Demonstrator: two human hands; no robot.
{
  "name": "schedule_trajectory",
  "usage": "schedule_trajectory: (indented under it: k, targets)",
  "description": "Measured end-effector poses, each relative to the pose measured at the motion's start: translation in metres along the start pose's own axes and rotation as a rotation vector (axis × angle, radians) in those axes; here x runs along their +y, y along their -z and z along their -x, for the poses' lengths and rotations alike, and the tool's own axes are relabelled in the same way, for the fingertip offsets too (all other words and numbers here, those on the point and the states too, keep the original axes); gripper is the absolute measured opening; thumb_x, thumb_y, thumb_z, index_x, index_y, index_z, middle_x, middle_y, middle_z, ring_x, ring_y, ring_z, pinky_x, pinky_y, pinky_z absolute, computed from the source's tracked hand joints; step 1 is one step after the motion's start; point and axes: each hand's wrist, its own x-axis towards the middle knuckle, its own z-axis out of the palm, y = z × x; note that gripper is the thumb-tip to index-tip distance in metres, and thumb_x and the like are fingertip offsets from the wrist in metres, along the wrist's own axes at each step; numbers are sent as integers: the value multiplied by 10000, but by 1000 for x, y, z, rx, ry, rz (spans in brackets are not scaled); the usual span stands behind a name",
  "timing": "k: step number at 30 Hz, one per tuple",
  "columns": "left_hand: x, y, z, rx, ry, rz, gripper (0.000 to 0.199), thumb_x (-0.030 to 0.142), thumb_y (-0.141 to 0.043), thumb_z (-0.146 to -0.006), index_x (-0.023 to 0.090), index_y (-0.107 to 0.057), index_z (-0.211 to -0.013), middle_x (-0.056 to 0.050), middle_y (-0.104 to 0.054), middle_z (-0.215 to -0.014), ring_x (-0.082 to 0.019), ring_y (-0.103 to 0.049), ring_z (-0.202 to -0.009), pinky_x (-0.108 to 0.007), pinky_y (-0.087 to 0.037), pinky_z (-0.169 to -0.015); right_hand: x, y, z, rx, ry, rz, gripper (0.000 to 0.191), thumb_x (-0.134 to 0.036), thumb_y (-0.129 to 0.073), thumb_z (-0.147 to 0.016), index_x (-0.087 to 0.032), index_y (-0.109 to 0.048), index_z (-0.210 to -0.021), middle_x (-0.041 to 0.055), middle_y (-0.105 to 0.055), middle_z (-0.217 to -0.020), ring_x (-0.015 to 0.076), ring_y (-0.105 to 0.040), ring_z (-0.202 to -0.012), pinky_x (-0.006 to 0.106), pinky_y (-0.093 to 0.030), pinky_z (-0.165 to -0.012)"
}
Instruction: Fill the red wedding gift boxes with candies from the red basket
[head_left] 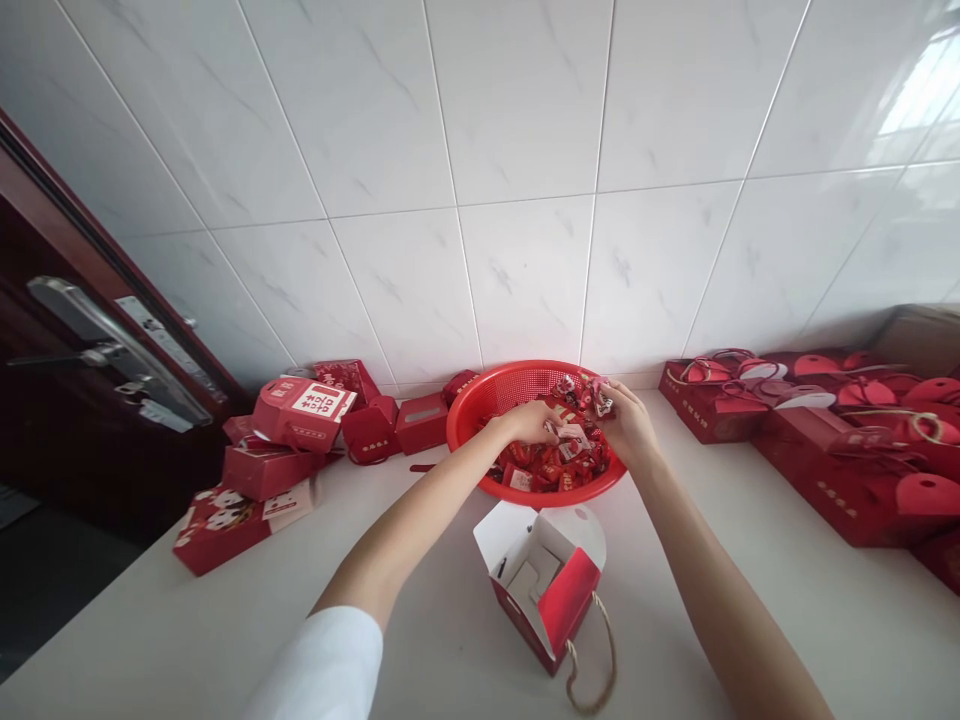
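Note:
Both my hands are over a red plastic basket filled with wrapped candies. My left hand reaches into the left side, its fingers closed on a wrapped candy among the others. At the right rim, my right hand grips a few candies in shiny pink and dark wrappers. In front of the basket stands a red gift box with its white-lined flaps open and a rope handle hanging to the right. A white insert or fold shows inside it.
Red boxes are piled at the left, near a dark red door with a metal handle. Several closed red gift boxes fill the right side of the white table. A tiled wall rises behind.

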Motion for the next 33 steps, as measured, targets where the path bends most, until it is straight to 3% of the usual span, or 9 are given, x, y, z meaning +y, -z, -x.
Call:
schedule_trajectory:
  k: [6,9,13,15,20,22,25,28,33]
  targets:
    - [-8,7,6,94,59,7,174,265,-631,-857,204,-788,-902,-56,-765,-890,-223,-686,-836,-288,-466,-756,1,3,-1,1,-23,-19,224,-366,-826,-624,-251,-640,-673,9,-603,-722,192,-573,-706,323,-534,-602]
    - [-11,6,5,149,117,3,315,280,-511,-938,185,-731,-733,-42,-692,-688,-198,-634,-664,-294,-434,-662,3,3,-2,-2,-11,2,219,-380,-810,-642,-255,-636,-690,5,-607,-718,199,-593,-705,336,-540,-614]
    - [-16,7,4,221,178,-7,336,273,-502,-945,186,-665,-665,-32,-648,-628,-195,-616,-639,-295,-435,-651,4,2,-3,32,-15,-9,231,-377,-813,-627,-252,-625,-678,-5,-602,-705,191,-589,-696,321,-513,-602]
    - [-19,9,4,280,214,-13,293,258,-490,-949,179,-688,-747,-58,-685,-710,-220,-651,-715,-310,-467,-694,3,0,-1,52,-21,-30,239,-367,-819,-608,-248,-619,-663,-4,-607,-712,185,-579,-694,307,-492,-584]
    - [-13,11,7,430,158,-33,323,194,-513,-925,149,-661,-1208,-169,-660,-1259,-293,-597,-1192,-405,-456,-994,0,-2,1,46,-12,-14,219,-373,-806,-614,-252,-631,-661,2,-625,-726,189,-570,-702,306,-468,-577]
    - [-4,8,8,363,46,-23,297,218,-584,-891,185,-698,-1164,-116,-684,-1242,-262,-611,-1177,-357,-459,-1004,0,-2,0,53,-11,-16,211,-371,-804,-612,-254,-639,-675,-4,-634,-728,187,-573,-701,309,-463,-582]
    - [11,-1,7,72,-108,-59,149,343,-748,-775,215,-745,-851,-38,-751,-917,-238,-687,-920,-294,-503,-836,0,-2,0,42,-4,-4,213,-372,-801,-616,-255,-640,-690,-13,-636,-722,190,-582,-707,313,-463,-593]
    - [23,-7,4,-158,-161,-201,292,458,-828,-656,210,-706,-752,-49,-724,-781,-279,-684,-811,-322,-479,-728,-1,-3,1,24,-6,-2,211,-368,-805,-617,-253,-642,-689,-15,-645,-730,192,-592,-723,316,-477,-622]
    - [31,-14,-3,-211,-62,-318,368,427,-869,-541,224,-686,-787,-70,-729,-852,-322,-681,-875,-337,-465,-740,-5,-5,4,27,-32,-37,239,-342,-847,-582,-245,-647,-667,-15,-644,-720,179,-584,-714,305,-490,-630]
